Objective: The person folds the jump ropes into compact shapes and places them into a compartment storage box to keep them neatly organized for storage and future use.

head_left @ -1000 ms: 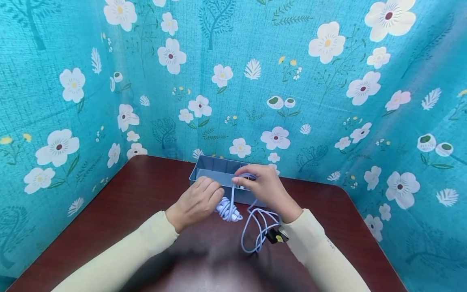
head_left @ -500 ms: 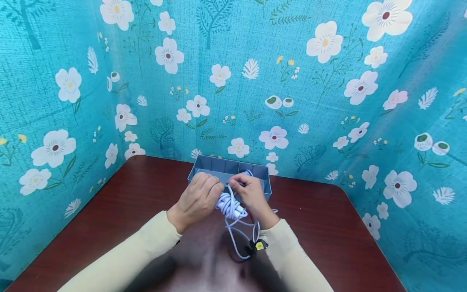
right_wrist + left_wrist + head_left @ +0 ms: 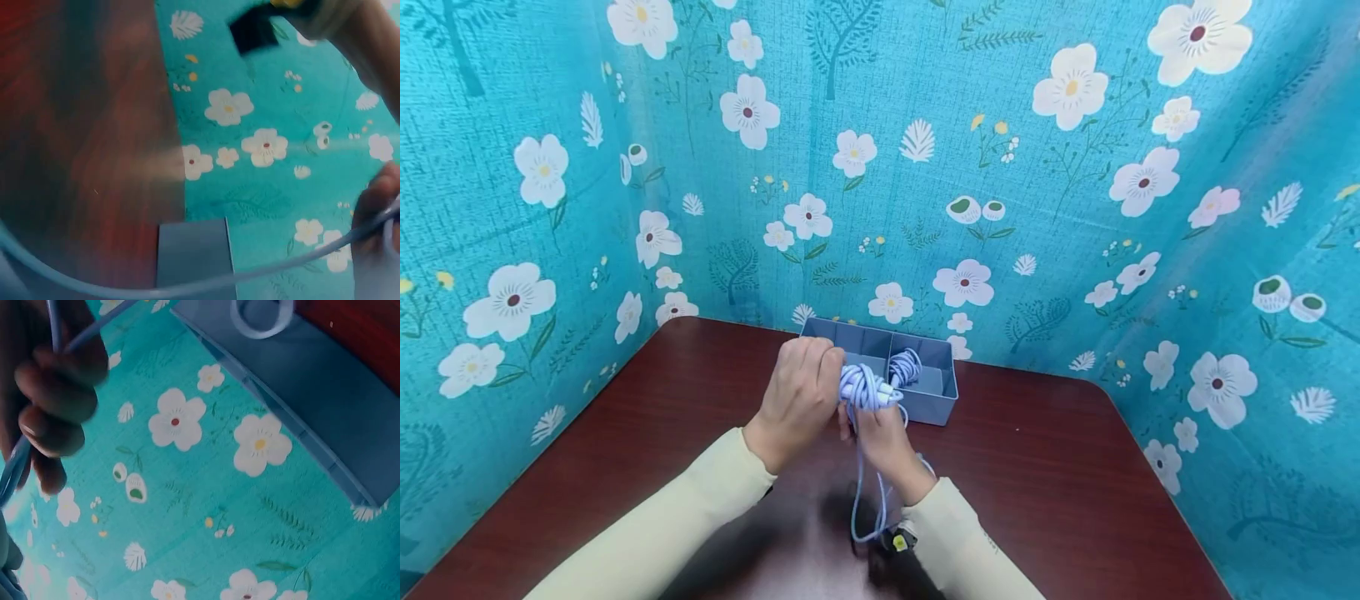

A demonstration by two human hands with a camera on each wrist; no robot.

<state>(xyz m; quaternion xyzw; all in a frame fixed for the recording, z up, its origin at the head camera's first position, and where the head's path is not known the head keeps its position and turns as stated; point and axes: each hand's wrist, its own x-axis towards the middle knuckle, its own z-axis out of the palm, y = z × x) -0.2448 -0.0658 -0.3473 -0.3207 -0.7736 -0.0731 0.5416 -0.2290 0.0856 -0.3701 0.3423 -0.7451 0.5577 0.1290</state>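
Cable coil [image 3: 865, 387] is held tightly by left hand [image 3: 797, 400] while right hand [image 3: 880, 429] pinches the strand; winding should stay even, near the tray [image 3: 943, 392].

A dark reddish-brown wooden table [image 3: 1060, 467] with rounded corners stands in a corner; teal cloth [image 3: 925, 125] hangs behind and on both sides of it — printed with white flowers, ferns and small trees; the light is even and soft, giving a faint sheen on the tabletop.

pale lilac cable [image 3: 867, 386], grey-blue tray [image 3: 942, 392]
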